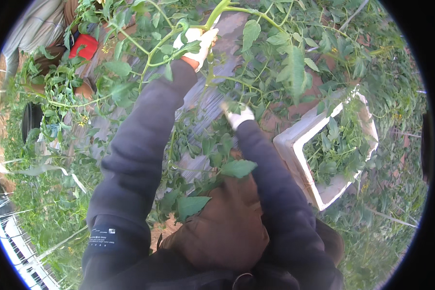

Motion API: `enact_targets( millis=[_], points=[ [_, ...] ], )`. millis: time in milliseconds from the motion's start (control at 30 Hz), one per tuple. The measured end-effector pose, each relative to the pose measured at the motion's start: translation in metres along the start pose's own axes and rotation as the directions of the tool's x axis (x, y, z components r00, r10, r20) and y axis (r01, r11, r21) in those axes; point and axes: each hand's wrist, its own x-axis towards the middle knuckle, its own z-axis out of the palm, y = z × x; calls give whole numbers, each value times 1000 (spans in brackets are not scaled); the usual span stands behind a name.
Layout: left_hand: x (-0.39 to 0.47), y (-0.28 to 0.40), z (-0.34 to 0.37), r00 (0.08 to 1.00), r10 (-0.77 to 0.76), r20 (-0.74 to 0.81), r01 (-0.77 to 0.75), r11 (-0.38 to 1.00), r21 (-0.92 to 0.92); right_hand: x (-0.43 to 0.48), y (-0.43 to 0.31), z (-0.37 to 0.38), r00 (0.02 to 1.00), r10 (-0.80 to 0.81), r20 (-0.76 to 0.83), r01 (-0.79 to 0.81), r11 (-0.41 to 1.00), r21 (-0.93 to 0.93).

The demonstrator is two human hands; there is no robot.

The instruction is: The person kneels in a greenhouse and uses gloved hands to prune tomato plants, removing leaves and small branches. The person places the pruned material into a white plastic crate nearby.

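Note:
My left hand point(198, 47), in a white glove, is closed around the thick green stem point(217, 13) of a tomato plant. Side shoots and a curled leaf point(183, 30) cross in front of that hand. Lower down, my right hand point(240, 115), also gloved in white, is blurred by motion among leaves. Green leaf point(235, 106) shows at its fingers, but whether they grip it is unclear. Right of my right forearm stands a white foam box point(293, 139), tilted in view, with picked green shoots point(333, 148) inside.
Silvery plastic mulch film point(199, 105) covers the ground between leafy tomato plants. At upper left another person point(40, 25) is partly visible near a red object point(84, 47). A black round container point(30, 121) stands left. Pale strings and strips point(40, 168) cross the foliage.

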Motion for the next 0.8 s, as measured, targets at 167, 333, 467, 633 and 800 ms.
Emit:
enact_targets(
  millis=[167,333,467,633,800],
  points=[
    [-10,3,9,999,-27,-20,28,999,31,57,52,-26,790,190,-582,-277,959,-63],
    [-3,10,16,992,96,-77,-88,991,104,100,16,-22,832,-164,-529,263,958,116],
    [-2,9,6,998,60,6,-61,996,63,90,22,-21,973,-167,-161,149,981,-121],
    [2,0,-8,998,33,-59,-31,999,31,78,47,-46,880,88,-467,-265,907,-327],
    [9,-1,-11,999,32,-5,-31,996,82,117,20,-32,967,216,132,-159,923,-350]
  ],
)
